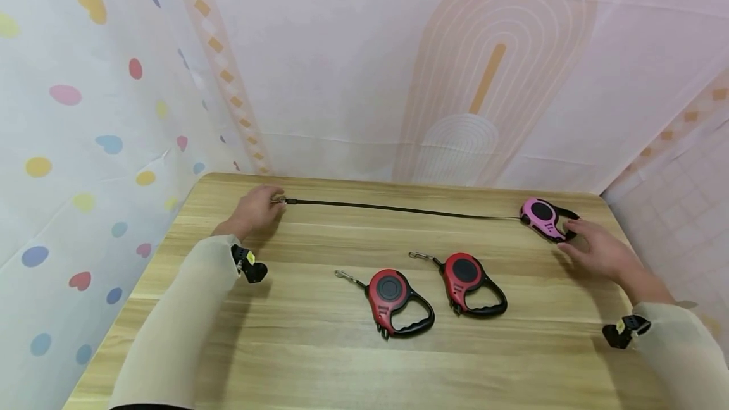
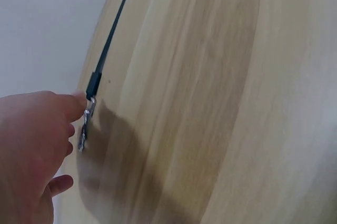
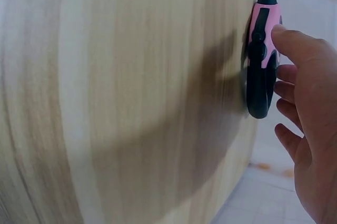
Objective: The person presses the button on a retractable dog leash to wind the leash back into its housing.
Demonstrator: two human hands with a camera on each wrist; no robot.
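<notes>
Pink retractable leash case point(image 1: 542, 215), black handle loop, lies at the far right of the desk point(image 1: 319, 359); its black cord point(image 1: 398, 209) runs out straight across the far edge to a metal clasp point(image 2: 86, 124) at the far left. Left hand point(image 1: 254, 211): fingertips on the clasp end, thumb pressed against the cord's sleeve in the left wrist view; whether the grip pinches the clasp or merely rests on it cannot be told. Right hand point(image 1: 598, 248): fingers loosely extended, thumb tip on the pink shell, other fingers just beside the handle; grip wide, holding nothing closed. Judgement on handling: the cord looks taut, so the case wants steadying with a firmer hold round the handle before the clasp is let go or drawn further, lest the spring snap the clasp back across the wood; the clasp is best held between thumb and forefinger and the cord kept low and in line with the case mouth. Also listed: two red-and-black leash cases, one near centre point(image 1: 393, 299) and one just right of it point(image 1: 469, 280), cords retracted, clasps pointing left, well apart from both hands. Surface: pale wood-grain desk, smooth. Surround: pastel sheeting hung on three sides, coloured spots and hearts at left, an orange arch motif behind, tiled pattern at right.
</notes>
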